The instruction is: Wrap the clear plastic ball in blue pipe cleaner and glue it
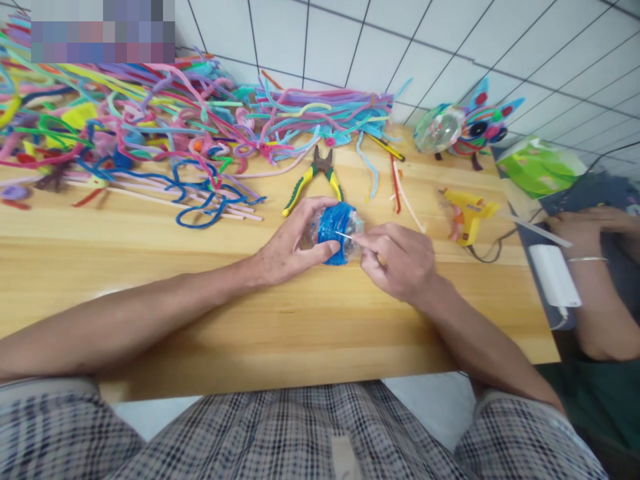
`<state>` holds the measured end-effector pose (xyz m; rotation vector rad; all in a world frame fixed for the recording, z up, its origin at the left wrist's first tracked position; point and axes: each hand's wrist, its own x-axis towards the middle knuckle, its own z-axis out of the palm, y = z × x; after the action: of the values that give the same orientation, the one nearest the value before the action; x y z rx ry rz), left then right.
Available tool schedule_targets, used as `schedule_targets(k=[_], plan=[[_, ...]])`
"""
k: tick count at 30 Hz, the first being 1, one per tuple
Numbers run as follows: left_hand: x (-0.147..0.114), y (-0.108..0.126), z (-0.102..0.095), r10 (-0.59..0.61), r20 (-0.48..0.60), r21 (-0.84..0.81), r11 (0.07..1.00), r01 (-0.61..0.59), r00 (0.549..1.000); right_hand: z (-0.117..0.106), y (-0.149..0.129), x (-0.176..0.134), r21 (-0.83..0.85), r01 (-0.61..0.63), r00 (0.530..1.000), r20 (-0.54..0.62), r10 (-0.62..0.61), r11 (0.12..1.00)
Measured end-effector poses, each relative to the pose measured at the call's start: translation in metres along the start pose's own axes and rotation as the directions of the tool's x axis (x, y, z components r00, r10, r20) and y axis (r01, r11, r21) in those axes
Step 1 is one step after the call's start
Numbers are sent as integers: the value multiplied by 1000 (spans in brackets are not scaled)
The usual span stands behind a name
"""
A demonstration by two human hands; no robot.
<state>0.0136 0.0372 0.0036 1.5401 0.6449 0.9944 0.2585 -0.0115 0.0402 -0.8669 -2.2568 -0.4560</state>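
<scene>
My left hand [285, 250] is wrapped around a small clear plastic container [356, 223], its thumb pressed on the front. A wide band of blue pipe cleaner [336, 220] circles the container's middle. Between thumb and forefinger my right hand [403, 260] pinches a thin pale stick [344, 235], whose tip meets the blue band. Whether the stick is a needle or a toothpick is too small to tell. Just behind the container lie pliers [323, 163] with yellow and green handles, jaws pointing away from me.
Loose colourful pipe cleaners [150, 127] spread over the table's [260, 333] left and back. A yellow glue gun [467, 212] sits right, below a decorated plastic figure [480, 130] and a green packet [543, 167]. Another person's arm [595, 287] rests beside a white power bank [555, 275].
</scene>
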Motion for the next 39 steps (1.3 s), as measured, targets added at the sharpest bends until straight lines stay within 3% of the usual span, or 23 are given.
schedule_targets(k=[13,22,29,33,39], plan=[[-1,-8,-5,72,101,189,978,-90,992,0,2,-3,-17,-9,999,-39,9,1000],[-1,-11,-3,78,92,151,984,-91,993,-5,9,-4,33,-124,990,-66,126,992],[-2,-9,-1,89,86,112,989,-98,992,-4,39,-12,-54,-388,922,-24,387,920],[-3,-10,1,68,68,49,996,-72,995,-3,51,-29,-125,-433,895,64,442,893],[-2,-11,1,48,64,-32,998,-46,997,6,47,-58,-230,-470,838,188,513,852]])
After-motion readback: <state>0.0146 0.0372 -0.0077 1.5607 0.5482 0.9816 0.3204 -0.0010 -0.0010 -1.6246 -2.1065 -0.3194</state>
